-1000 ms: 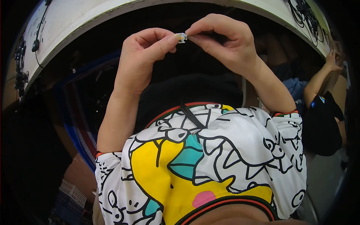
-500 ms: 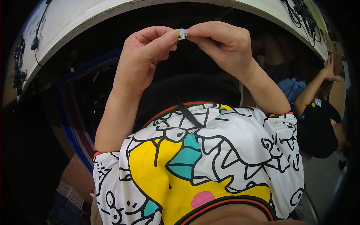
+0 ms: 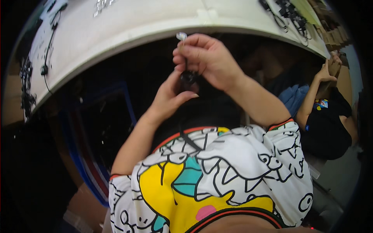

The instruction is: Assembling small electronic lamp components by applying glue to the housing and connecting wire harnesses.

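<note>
While the cartoon-print shirt [image 3: 217,174] fills the foreground | left hand [image 3: 171,97] cups a small dark round part [image 3: 188,79], fingers curled around it below the table edge | right hand [image 3: 208,58] just above pinches a tiny clear piece [image 3: 181,36] between fingertips | white table [image 3: 155,19] beyond, black cables [image 3: 287,11] far right | another person [image 3: 326,112] seated right.

Right hand [image 3: 210,58] above left hand [image 3: 171,97]
</note>
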Demonstrator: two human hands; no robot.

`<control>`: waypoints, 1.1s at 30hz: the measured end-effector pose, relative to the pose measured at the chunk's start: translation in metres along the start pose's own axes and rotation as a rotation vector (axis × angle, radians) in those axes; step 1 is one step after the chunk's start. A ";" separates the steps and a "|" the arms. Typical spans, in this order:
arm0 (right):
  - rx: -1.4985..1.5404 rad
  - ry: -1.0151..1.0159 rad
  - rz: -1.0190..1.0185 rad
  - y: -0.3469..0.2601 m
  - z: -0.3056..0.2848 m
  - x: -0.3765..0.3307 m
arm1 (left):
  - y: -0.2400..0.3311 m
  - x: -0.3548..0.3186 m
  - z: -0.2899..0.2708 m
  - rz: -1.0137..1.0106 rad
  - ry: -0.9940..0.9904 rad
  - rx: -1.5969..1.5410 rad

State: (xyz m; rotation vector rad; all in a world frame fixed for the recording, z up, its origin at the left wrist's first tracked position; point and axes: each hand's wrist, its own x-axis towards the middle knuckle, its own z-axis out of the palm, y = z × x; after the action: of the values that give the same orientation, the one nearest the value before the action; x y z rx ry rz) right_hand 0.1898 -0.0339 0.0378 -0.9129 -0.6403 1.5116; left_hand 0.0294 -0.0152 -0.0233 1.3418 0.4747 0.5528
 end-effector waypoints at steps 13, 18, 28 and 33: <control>-1.489 -0.342 -1.341 -0.023 0.009 0.005 | 0.051 0.015 -0.011 0.076 0.321 -0.643; -1.518 -0.591 -1.151 -0.062 -0.003 0.030 | 0.057 0.029 -0.022 0.103 0.360 -0.628; -1.818 0.845 -0.366 -0.154 -0.105 0.173 | 0.067 0.035 -0.042 0.014 0.330 -0.346; -1.712 0.650 -0.407 -0.147 -0.099 0.161 | 0.071 0.039 -0.045 -0.040 0.379 -0.240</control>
State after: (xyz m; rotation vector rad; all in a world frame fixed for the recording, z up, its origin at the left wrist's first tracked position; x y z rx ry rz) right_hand 0.3546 0.1359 0.0753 -2.1762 -1.4811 -0.0845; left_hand 0.0254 0.0534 0.0388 0.9978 0.7181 0.8094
